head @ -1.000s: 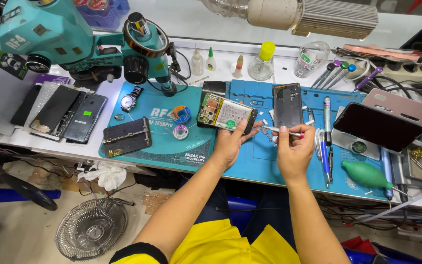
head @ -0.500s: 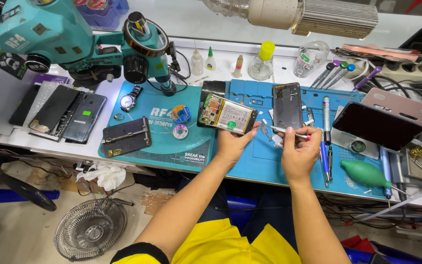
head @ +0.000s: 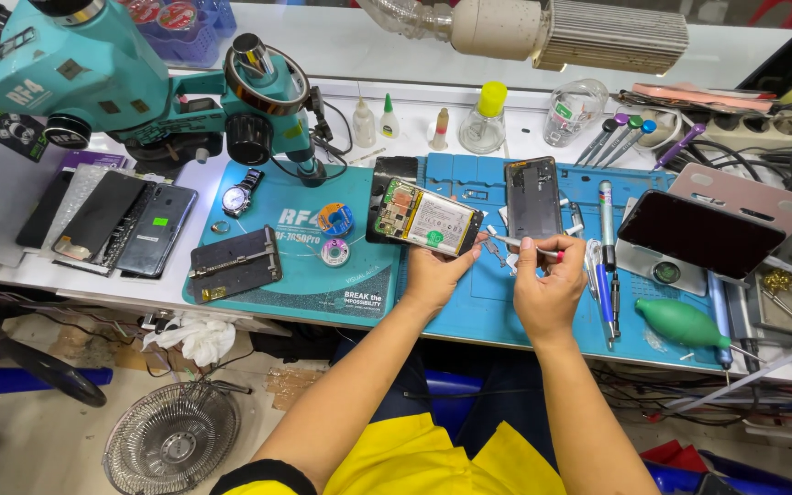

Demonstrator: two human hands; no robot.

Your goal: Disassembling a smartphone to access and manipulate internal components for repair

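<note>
My left hand (head: 434, 275) holds an opened phone (head: 426, 220) by its near edge, its battery and circuit board facing up, tilted above the blue work mat (head: 497, 307). My right hand (head: 547, 289) grips metal tweezers (head: 520, 242), whose tips point left toward the phone's lower right corner. A dark phone back frame (head: 533, 196) lies on the mat just beyond my right hand.
A teal microscope (head: 103, 82) stands at the back left, with several phones (head: 112, 225) below it. Small bottles (head: 414, 119), screwdrivers (head: 605, 238), a dark tablet (head: 700, 233) and a green air blower (head: 685, 323) crowd the bench. A fan (head: 171, 445) sits on the floor.
My hands have drawn slightly closer together; the tweezers' tips have come nearer to the phone's corner. The phone stays in my left hand.
</note>
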